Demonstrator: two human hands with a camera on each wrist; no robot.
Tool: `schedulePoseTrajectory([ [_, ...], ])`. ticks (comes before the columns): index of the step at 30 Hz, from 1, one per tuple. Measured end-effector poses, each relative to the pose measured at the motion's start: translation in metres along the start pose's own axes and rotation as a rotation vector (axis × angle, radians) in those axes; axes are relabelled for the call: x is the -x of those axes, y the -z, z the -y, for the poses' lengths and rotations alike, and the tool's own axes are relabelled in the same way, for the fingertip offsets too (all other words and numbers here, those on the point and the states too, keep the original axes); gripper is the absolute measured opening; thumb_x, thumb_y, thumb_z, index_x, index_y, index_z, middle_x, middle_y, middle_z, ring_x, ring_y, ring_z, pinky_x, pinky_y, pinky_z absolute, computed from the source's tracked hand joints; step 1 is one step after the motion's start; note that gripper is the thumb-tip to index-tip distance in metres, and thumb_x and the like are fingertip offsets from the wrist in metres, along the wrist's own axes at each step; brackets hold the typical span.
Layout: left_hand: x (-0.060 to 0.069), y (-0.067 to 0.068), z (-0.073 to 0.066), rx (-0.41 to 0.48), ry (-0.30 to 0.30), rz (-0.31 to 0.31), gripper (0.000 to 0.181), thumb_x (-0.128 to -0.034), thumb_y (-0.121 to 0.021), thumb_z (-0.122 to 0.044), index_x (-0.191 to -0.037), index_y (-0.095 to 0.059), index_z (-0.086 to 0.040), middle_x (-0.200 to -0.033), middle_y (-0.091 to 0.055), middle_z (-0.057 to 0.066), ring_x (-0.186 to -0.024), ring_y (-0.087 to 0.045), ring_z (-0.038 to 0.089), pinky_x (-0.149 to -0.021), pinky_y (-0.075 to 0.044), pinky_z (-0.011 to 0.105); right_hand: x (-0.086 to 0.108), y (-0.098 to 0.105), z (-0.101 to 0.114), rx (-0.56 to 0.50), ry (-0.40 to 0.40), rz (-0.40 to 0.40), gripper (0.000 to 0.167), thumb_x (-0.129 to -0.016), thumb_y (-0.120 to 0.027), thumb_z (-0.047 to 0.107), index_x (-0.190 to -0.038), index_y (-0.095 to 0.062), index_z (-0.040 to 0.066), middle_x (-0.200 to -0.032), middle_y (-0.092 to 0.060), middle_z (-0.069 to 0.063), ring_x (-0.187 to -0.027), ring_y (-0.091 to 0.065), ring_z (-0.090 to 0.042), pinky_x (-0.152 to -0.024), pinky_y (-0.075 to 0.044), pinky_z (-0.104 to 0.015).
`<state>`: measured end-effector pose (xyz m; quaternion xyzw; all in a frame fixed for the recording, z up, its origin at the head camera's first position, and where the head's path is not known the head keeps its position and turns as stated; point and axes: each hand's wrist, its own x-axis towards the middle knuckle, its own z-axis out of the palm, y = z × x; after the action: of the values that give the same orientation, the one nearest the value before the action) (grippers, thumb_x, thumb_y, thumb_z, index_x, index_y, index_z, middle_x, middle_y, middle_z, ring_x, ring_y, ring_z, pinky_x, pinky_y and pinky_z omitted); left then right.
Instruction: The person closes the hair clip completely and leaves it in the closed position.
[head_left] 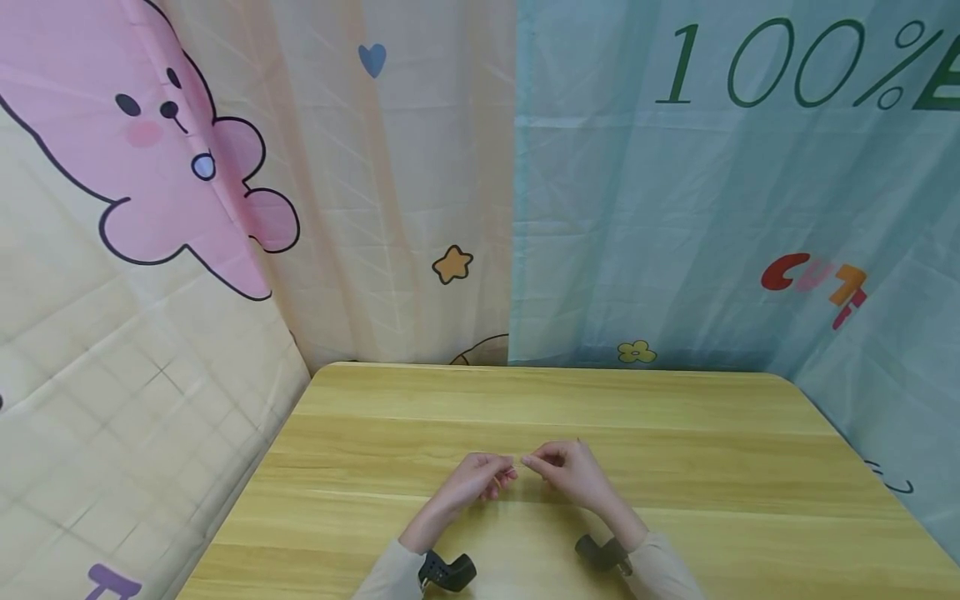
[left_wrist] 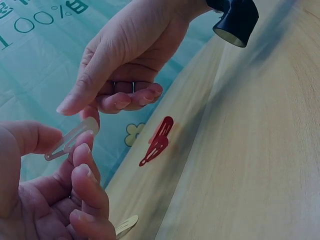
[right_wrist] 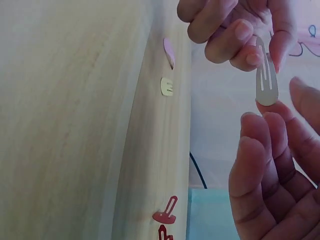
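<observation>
While its narrow end is pinched between thumb and index finger of the left hand [head_left: 480, 477], one pale hair clip [right_wrist: 268, 92], slotted, lies between the two hands, rounded end toward the right. Right hand [head_left: 572, 475]: loosely curled, grasping nothing, thumb apart from the clip, index fingertip at the rounded end; contact uncertain. Past the hands, on the wood-grain worktop [head_left: 525, 400]: two red clips [left_wrist: 162, 128], near each other; one pale yellow clip [right_wrist: 166, 86]; one pink clip [right_wrist: 169, 52]. Farther beyond: printed curtains [head_left: 427, 167].
</observation>
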<state>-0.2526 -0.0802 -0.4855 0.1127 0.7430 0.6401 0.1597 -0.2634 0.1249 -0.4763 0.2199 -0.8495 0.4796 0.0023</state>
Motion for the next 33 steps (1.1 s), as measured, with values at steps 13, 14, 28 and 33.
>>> schedulePoseTrajectory([
  [13,0.0008,0.0,-0.0034,-0.056,-0.034,-0.003,0.037,-0.0953,-0.056,-0.028,-0.092,-0.067,0.007,-0.074,-0.057,0.004,-0.053,-0.046,0.009,-0.049,-0.034,0.022,0.002,-0.0007,0.0021,-0.126,-0.115,0.037,0.029,-0.087,-0.069,0.033,-0.086,-0.07,0.004,-0.055,-0.055,-0.006,-0.045,-0.047,-0.012,-0.042,-0.036,-0.022],
  [14,0.0009,0.0001,-0.0035,-0.054,-0.035,-0.003,0.036,-0.0952,-0.056,-0.027,-0.092,-0.067,0.008,-0.074,-0.057,0.003,-0.053,-0.046,0.009,-0.049,-0.034,0.022,0.0022,-0.0006,0.0024,-0.132,-0.122,0.043,0.03,-0.087,-0.069,0.033,-0.087,-0.07,0.003,-0.055,-0.055,-0.006,-0.045,-0.046,-0.012,-0.042,-0.036,-0.022],
  [28,0.0012,-0.0003,-0.0052,-0.039,-0.046,-0.043,0.037,-0.0935,-0.06,-0.027,-0.092,-0.064,0.009,-0.071,-0.055,0.003,-0.054,-0.043,0.01,-0.049,-0.032,0.023,0.0026,-0.0013,0.0019,-0.189,-0.147,0.058,0.032,-0.088,-0.068,0.031,-0.086,-0.067,-0.001,-0.054,-0.053,-0.003,-0.043,-0.045,-0.012,-0.041,-0.037,-0.023],
  [33,0.004,-0.0012,-0.0098,-0.065,-0.046,-0.077,0.036,-0.0944,-0.059,-0.025,-0.091,-0.063,0.011,-0.069,-0.053,0.003,-0.055,-0.042,0.012,-0.05,-0.032,0.024,0.0028,0.0004,0.0028,-0.222,-0.163,0.071,0.036,-0.087,-0.07,0.032,-0.084,-0.065,-0.004,-0.054,-0.052,-0.003,-0.045,-0.045,-0.013,-0.043,-0.038,-0.024],
])
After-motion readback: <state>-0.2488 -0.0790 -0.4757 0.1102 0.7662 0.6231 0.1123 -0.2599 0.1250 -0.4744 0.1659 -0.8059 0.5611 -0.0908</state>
